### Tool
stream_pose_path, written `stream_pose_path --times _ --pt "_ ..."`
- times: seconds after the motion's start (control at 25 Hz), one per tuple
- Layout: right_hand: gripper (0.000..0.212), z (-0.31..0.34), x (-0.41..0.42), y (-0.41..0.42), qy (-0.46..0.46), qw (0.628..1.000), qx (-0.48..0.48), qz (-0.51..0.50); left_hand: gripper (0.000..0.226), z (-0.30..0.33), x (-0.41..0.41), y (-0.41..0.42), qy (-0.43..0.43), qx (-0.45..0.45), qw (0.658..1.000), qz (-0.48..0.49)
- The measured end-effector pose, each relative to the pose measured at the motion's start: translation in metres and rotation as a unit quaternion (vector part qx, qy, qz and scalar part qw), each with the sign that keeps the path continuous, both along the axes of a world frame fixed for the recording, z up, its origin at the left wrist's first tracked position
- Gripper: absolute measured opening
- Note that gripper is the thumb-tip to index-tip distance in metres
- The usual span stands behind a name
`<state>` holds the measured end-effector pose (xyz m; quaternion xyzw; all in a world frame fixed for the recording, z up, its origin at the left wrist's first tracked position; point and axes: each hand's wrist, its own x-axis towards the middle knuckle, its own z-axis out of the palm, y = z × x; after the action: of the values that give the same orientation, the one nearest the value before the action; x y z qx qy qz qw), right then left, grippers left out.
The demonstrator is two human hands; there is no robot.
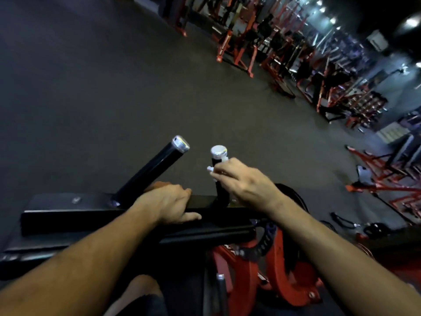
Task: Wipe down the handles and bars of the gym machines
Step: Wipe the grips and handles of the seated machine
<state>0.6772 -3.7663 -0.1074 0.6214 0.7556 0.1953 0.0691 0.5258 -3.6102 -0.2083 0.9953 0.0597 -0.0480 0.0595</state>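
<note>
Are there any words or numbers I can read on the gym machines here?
None can be read.
Red machine frame below the hands: white marks, too blurred and partly hidden.
Red rack far away: pale marks on its leg, too small to read.

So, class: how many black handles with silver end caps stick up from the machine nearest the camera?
2. The left handle stands free, slanting up beside the left hand, which rests on the crossbar. The right handle is gripped by the right hand with a white cloth. Others may be hidden.
</note>
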Motion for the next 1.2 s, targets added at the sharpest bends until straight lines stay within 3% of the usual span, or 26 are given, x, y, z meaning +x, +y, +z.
stream_pose_path --times 0.2,0.4,0.56,0.68,0.88,1.0,1.2 --pt "0.033 -0.041 -0.008 -0.035 -0.02 0.998 -0.065 -0.016 0.075 -0.003 0.001 0.0 -0.004 -0.017 1.0 0.0" --pt "0.034 0.005 -0.021 0.021 -0.032 0.998 0.046 0.005 0.075 -0.007 0.002 0.002 -0.018 -0.005 1.0 0.004" --pt "0.033 0.005 -0.02 0.027 -0.062 0.998 0.022 0.014 0.074 -0.007 0.002 0.001 -0.027 -0.004 1.0 0.003" --pt "0.025 -0.015 0.003 -0.005 0.022 0.999 -0.024 0.026 0.074 -0.005 0.002 0.003 -0.02 -0.019 1.0 0.001" --pt "0.023 -0.063 0.005 -0.044 0.224 0.969 -0.064 -0.085 0.073 -0.003 0.0 0.002 -0.012 -0.022 1.0 0.004" --pt "0.025 -0.054 -0.003 -0.038 0.349 0.924 0.011 -0.154 0.074 -0.002 0.001 0.002 -0.006 -0.028 1.0 0.006" --pt "0.014 -0.012 -0.013 -0.005 0.447 0.817 0.301 -0.208 0.073 -0.002 0.001 0.004 -0.006 -0.029 1.0 -0.003"
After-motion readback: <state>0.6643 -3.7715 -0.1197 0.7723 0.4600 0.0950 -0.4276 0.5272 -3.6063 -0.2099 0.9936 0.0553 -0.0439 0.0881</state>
